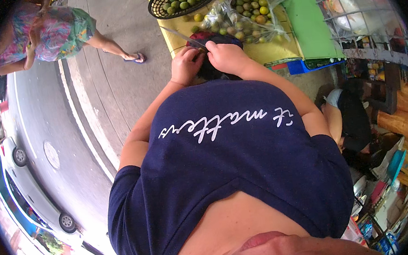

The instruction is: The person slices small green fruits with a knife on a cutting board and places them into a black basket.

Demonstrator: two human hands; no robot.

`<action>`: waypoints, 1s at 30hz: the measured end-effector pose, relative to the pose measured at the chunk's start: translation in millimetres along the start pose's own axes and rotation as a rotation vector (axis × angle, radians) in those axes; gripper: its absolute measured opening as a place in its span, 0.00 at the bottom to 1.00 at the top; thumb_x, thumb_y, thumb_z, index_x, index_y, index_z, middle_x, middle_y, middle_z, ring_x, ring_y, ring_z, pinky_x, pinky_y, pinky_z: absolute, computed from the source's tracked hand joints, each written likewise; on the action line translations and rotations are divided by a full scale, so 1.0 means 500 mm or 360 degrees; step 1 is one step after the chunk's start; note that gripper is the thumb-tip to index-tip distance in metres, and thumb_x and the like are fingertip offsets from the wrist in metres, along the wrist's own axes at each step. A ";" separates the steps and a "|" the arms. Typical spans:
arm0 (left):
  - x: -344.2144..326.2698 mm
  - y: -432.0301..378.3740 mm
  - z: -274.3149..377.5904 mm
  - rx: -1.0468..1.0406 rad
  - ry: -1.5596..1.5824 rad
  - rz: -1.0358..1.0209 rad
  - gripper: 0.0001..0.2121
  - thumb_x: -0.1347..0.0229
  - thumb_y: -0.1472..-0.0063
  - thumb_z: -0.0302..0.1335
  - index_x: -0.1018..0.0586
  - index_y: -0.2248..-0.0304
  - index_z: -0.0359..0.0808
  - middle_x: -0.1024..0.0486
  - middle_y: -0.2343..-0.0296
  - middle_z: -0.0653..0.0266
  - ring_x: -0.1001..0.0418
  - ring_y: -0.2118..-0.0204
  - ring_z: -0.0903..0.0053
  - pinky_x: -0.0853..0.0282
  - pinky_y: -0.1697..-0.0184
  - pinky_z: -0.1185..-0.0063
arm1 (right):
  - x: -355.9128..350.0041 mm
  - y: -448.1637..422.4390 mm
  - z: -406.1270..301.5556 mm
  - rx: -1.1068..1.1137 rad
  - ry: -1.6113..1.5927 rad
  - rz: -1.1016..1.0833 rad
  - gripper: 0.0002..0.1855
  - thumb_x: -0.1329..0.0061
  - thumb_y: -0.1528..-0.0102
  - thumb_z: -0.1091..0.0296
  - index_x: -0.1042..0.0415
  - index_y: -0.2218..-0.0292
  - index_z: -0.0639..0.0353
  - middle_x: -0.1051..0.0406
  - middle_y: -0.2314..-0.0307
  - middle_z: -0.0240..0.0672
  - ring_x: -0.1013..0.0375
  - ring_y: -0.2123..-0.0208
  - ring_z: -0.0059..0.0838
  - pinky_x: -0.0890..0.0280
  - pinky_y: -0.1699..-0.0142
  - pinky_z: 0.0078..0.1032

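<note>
My right hand (pixel 228 56) grips a knife, its thin metal blade (pixel 177 35) reaching out to the upper left. Close beside it, my left hand (pixel 187 65) has its fingers curled around a small brownish item (pixel 202 50), mostly hidden and too small to name. Both hands are over the near edge of a yellow-covered table (pixel 284 51). A dark red and black cloth or bag (pixel 215 36) lies just beyond them. Past it sits a clear plastic bag (pixel 278 28) of green and yellowish calamansi (pixel 247 7). An oval black plastic basket (pixel 155 9) holds greener ones.
A green panel (pixel 299 15) and a metal wire grille (pixel 341 17) stand at the right. Another person (pixel 44 35) in a patterned garment is on the pavement at left. Someone in dark clothing (pixel 354 115) is low at right. A silver car (pixel 33 191) is on the road.
</note>
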State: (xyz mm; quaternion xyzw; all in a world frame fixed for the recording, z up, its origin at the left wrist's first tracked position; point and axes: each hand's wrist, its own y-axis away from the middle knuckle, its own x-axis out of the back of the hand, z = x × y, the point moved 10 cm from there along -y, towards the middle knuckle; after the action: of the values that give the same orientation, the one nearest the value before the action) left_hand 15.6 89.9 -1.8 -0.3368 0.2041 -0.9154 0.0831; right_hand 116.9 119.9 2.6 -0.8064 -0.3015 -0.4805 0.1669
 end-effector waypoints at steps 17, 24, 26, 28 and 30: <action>-0.010 -0.005 -0.006 -0.0025 -0.0011 0.0012 0.06 0.41 0.57 0.29 0.25 0.82 0.36 0.28 0.79 0.63 0.28 0.76 0.66 0.32 0.74 0.73 | -0.023 0.060 0.022 -0.0205 0.0144 -0.0527 0.09 0.63 0.52 0.70 0.42 0.68 0.66 0.30 0.81 0.53 0.29 0.77 0.53 0.36 0.73 0.47; -0.017 -0.007 -0.010 0.0035 -0.0046 -0.0083 0.07 0.39 0.56 0.28 0.23 0.79 0.34 0.26 0.76 0.60 0.26 0.73 0.66 0.30 0.70 0.75 | -0.022 0.124 0.057 -0.0375 0.0110 -0.0794 0.10 0.64 0.52 0.70 0.42 0.67 0.65 0.29 0.77 0.52 0.29 0.73 0.54 0.37 0.69 0.46; -0.017 -0.007 -0.011 0.0025 -0.0022 -0.0072 0.07 0.39 0.56 0.28 0.23 0.79 0.34 0.26 0.76 0.60 0.26 0.73 0.66 0.30 0.70 0.75 | -0.015 0.131 0.051 -0.0374 0.0114 -0.0815 0.10 0.64 0.51 0.70 0.42 0.66 0.65 0.29 0.77 0.52 0.29 0.73 0.53 0.37 0.69 0.46; -0.017 -0.008 -0.009 0.0000 0.0004 -0.0046 0.06 0.40 0.56 0.27 0.23 0.79 0.34 0.26 0.76 0.60 0.27 0.74 0.66 0.30 0.71 0.75 | -0.009 0.133 0.046 -0.0345 0.0130 -0.0814 0.09 0.65 0.50 0.70 0.42 0.66 0.64 0.29 0.77 0.51 0.29 0.72 0.53 0.37 0.69 0.46; -0.013 -0.012 -0.007 -0.0042 0.0024 0.0004 0.05 0.41 0.57 0.26 0.24 0.80 0.35 0.27 0.77 0.62 0.28 0.75 0.66 0.31 0.72 0.74 | -0.004 0.126 0.044 -0.0369 0.0149 -0.0792 0.09 0.66 0.50 0.71 0.41 0.66 0.64 0.29 0.77 0.51 0.29 0.72 0.53 0.37 0.69 0.46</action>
State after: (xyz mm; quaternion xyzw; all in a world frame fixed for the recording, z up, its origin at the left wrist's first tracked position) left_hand 17.9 98.3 -5.5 -0.3309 0.2172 -0.9150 0.0781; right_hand 171.7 83.4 -8.5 -0.6982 -0.4254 -0.5747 -0.0358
